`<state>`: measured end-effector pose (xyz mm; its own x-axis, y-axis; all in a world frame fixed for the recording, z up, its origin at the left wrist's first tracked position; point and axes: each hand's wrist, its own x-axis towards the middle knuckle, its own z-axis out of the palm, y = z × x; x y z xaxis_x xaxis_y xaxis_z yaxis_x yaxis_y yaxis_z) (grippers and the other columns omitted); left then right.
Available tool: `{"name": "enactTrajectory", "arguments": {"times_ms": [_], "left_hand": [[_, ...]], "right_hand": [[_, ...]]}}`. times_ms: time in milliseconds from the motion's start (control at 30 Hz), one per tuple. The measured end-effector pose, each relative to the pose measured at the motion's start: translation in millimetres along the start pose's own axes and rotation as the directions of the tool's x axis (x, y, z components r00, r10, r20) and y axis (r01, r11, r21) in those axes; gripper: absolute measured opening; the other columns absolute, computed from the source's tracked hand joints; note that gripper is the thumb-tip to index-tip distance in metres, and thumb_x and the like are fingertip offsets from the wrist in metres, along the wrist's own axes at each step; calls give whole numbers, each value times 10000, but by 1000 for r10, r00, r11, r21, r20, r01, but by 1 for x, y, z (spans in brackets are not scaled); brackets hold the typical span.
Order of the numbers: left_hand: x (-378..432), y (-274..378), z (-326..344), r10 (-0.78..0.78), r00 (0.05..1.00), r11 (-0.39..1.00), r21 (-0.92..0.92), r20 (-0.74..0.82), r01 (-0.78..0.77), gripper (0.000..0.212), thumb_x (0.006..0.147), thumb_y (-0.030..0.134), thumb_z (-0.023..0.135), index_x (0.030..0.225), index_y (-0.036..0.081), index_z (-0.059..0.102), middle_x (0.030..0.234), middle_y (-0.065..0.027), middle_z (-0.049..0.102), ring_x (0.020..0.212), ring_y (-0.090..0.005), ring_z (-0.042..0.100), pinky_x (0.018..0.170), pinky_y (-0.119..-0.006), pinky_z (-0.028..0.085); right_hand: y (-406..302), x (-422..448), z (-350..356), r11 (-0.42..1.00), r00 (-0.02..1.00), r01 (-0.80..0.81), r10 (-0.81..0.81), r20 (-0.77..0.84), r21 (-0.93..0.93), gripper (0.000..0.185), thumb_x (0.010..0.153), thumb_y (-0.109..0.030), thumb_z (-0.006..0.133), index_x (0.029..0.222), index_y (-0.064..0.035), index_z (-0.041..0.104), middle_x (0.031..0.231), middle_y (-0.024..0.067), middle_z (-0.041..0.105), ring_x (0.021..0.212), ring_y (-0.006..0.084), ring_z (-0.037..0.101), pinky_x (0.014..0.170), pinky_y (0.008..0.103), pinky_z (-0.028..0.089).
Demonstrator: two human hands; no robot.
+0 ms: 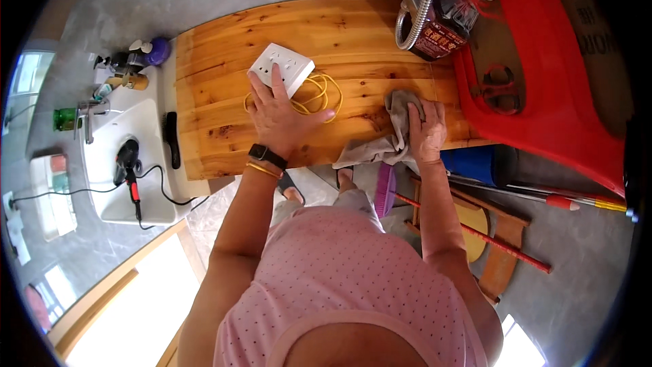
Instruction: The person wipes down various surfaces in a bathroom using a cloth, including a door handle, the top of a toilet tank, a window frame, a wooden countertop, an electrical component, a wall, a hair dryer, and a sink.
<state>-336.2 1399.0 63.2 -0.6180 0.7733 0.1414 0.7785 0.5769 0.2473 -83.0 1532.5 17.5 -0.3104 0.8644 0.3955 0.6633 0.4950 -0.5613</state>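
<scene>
My left hand (pixel 282 114) is spread over a wooden tabletop (pixel 224 61), its fingertips overlapping the near edge of a white socket box (pixel 283 66). Whether those fingers press on the box or hover just above it is hard to tell. A yellow cable (pixel 326 92) lies in loose loops beside the box, partly hidden by that hand. Over on the right, my right hand (pixel 427 130) grips a crumpled grey cloth (pixel 397 117), which rests on the wood and trails to the front edge.
A dark-labelled bottle (pixel 440 35) and flexible metal hose (pixel 427 5) stand at the back right. Beside them are a red plastic frame (pixel 555 86) and scissors (pixel 499 89). Left, a white sink (pixel 109 204) holds a hair dryer (pixel 127 160); a black hairbrush (pixel 172 140) lies alongside.
</scene>
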Motion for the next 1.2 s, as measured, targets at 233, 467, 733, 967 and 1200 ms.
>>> {"name": "enactTrajectory", "arguments": {"times_ms": [233, 467, 733, 967, 1200], "left_hand": [[56, -28, 42, 252, 953, 908, -298, -171, -294, 667, 762, 145, 770, 1364, 139, 481, 1466, -292, 382, 1143, -463, 557, 888, -478, 511], [141, 23, 50, 521, 800, 649, -470, -297, -598, 299, 873, -7, 569, 1125, 141, 631, 1178, -134, 650, 932, -374, 651, 758, -426, 559], [208, 103, 95, 619, 749, 570, -521, -236, -635, 324, 872, -25, 577, 1134, 153, 646, 1255, -73, 636, 1062, -348, 626, 841, -386, 551], [223, 84, 98, 739, 673, 673, -25, 29, -739, 673, 821, 165, 679, 1443, 183, 425, 1523, -149, 376, 1321, -372, 443, 1130, -483, 335], [128, 77, 47, 288, 948, 940, -229, 132, -254, 1087, 736, 701, 677, 1475, -8, 314, 1316, -334, 512, 1187, -451, 550, 958, -464, 500]], "right_hand": [[1, -1, 0, 996, 995, -82, 79, 57, 37, 205, 900, -145, 681, 1064, -23, 677, 1016, 189, 619, 912, 381, 612, 780, 413, 500], [12, -4, 3, 997, 998, -48, 44, 52, 66, 240, 866, -145, 708, 1068, -22, 671, 1023, 218, 618, 927, 403, 606, 784, 443, 510], [17, -3, 2, 993, 999, -34, 32, 15, 110, 236, 845, -125, 728, 1062, -38, 695, 1043, 187, 629, 898, 375, 639, 760, 420, 534], [8, 2, -3, 978, 994, -107, 99, 52, 178, 234, 830, -86, 738, 1049, -16, 696, 996, 183, 653, 891, 363, 646, 749, 400, 535], [12, 3, -1, 975, 996, -77, 68, 51, 211, 222, 835, -56, 727, 1042, 11, 681, 992, 201, 639, 894, 376, 634, 777, 396, 520]]}}
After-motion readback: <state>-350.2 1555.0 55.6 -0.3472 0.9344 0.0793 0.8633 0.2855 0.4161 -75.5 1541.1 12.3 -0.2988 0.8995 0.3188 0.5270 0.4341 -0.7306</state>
